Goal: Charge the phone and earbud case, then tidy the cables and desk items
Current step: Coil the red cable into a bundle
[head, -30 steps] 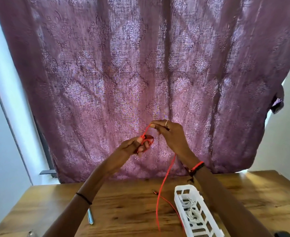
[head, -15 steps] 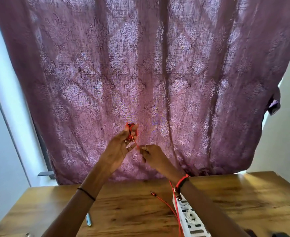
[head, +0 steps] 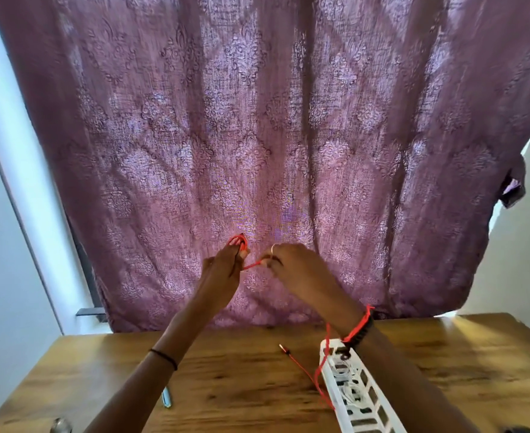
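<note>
Both hands are raised in front of the purple curtain, above the wooden desk. My left hand holds a small coil of red cable wound round its fingertips. My right hand pinches the same red cable just to the right of the coil, a short taut stretch running between the hands. The rest of the cable hangs behind my right wrist down to the desk, where its free plug end lies. A white slotted basket with white cables inside sits under my right forearm.
A purple patterned curtain hangs behind the desk. A pen-like object lies on the desk by my left forearm. A shiny round thing shows at the bottom left edge, a dark object at the bottom right.
My right hand dropped from above the coil to below and right of it, then rose level with it, carrying the cable around the coil. The left hand lifted slightly.
</note>
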